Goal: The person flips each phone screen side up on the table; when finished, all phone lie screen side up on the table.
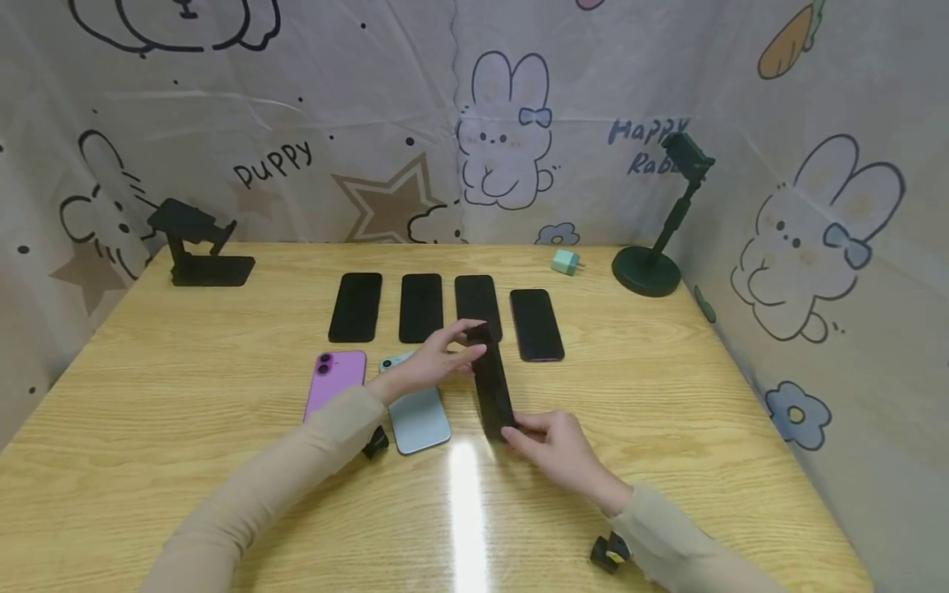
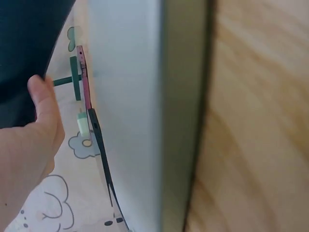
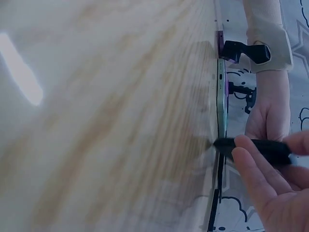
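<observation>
Both hands hold a dark smartphone that is tilted up on its long side above the table. My left hand pinches its far end between thumb and fingers, while my right hand grips the near corner. In the right wrist view the same dark phone appears edge-on between fingers and thumb. Under my left wrist lies a light blue phone, back up, its camera end partly hidden; its edge fills much of the left wrist view. A purple phone lies left of it, partly covered by the sleeve.
Behind the hands, several phones lie screen up in a row, from the leftmost black phone to the rightmost one. A mint charger plug, a green round-based stand and a black folding stand stand along the back.
</observation>
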A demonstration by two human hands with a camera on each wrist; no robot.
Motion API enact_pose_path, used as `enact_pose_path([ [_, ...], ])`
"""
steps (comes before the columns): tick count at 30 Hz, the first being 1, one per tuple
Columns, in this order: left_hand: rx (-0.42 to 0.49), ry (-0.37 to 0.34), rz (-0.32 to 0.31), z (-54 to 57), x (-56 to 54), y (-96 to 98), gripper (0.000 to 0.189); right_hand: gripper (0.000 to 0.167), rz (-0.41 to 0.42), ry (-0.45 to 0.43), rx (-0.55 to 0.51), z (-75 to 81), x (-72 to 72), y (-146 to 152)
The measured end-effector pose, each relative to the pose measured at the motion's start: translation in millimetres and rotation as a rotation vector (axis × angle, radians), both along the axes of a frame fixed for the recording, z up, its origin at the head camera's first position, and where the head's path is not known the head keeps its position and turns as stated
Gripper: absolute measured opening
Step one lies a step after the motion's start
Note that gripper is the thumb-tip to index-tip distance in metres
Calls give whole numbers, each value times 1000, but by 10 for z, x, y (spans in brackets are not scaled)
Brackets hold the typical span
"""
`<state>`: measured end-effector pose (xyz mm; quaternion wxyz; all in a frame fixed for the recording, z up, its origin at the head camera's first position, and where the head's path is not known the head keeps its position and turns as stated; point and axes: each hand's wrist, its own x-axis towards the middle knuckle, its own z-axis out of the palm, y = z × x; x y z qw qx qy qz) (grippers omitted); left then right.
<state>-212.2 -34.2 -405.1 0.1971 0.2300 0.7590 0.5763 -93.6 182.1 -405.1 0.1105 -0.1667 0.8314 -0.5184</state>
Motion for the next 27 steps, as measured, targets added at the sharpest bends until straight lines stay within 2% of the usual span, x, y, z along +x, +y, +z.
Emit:
enact_pose_path([
  [3, -67, 62, 43, -18, 4, -17, 49, 32, -17, 4, 0, -3, 8, 8],
  [8, -128, 106, 36, -36, 5, -37, 52, 34, -38, -24, 17, -18, -10, 33],
  [13, -168, 64, 69, -40, 9, -33, 55, 34, -103, -70, 46, -23, -43, 47],
  [17, -204, 13, 106, -40, 28, -20, 57, 35, -168, -106, 137, -21, -56, 39],
  [21, -229, -12, 146, -41, 36, -10, 55, 39, -193, -122, 190, -35, -75, 27],
  [27, -244, -42, 129, -33, 30, 11, 50, 47, -202, -142, 223, -47, -74, -2],
])
